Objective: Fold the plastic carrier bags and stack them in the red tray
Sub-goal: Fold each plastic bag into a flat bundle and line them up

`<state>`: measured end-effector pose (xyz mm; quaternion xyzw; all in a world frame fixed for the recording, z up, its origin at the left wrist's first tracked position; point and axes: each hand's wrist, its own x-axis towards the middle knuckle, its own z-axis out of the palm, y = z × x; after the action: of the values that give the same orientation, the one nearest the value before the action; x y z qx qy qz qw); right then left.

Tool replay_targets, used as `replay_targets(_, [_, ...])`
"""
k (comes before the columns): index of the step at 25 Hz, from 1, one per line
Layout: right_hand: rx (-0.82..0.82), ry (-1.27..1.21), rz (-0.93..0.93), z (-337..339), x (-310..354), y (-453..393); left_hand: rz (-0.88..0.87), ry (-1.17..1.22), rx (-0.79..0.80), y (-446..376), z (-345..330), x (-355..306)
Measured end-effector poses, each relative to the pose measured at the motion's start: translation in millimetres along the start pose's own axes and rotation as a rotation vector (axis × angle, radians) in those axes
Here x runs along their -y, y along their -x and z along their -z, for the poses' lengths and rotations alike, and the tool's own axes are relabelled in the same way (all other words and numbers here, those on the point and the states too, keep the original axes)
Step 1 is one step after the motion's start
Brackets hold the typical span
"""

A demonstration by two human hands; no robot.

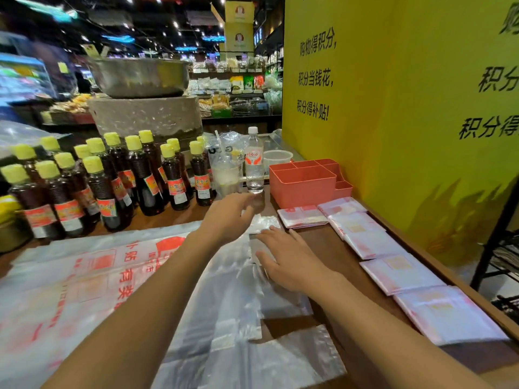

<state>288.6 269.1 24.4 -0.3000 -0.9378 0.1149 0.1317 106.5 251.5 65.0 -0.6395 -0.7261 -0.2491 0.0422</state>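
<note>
Right hand (283, 256) flat, fingers straight, pressing translucent red-printed plastic carrier bag (224, 290) near compartmented red plastic tray (303, 183). Left hand (229, 217) just before the tray, fingers relaxed, gripping nothing. Folded bags (393, 265) in a row beside the tray.

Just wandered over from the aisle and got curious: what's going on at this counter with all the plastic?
A person is folding plastic carrier bags on a wooden counter. The right hand presses flat on a clear bag, while the left hand reaches over its far end. Several folded bags lie in a row along the yellow wall. The red tray looks empty so far.
</note>
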Motion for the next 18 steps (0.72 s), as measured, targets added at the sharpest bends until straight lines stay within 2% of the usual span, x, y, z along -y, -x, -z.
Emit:
replay_targets(2, [-0.005,0.008,0.002,-4,7,-1,-0.025,-0.092,-0.019,13,6,16])
replay_targets(5, [-0.011,-0.01,0.034,-14,24,0,0.045,-0.149,0.017,55,18,43])
replay_targets(8, [0.091,-0.07,0.086,-24,54,8,0.101,-0.112,0.053,119,32,70])
replay_targets(11, [0.202,-0.119,0.125,-39,80,21,0.175,-0.142,0.218,185,47,92])
replay_targets(13, [0.238,-0.168,0.072,-47,90,28,0.273,-0.145,0.355,224,58,100])
replay_targets(15, [0.175,-0.178,0.042,-54,97,33,0.349,-0.081,0.375,251,67,101])
replay_targets(18, [0.015,-0.157,0.061,-68,102,41,0.307,-0.046,0.237,274,61,96])
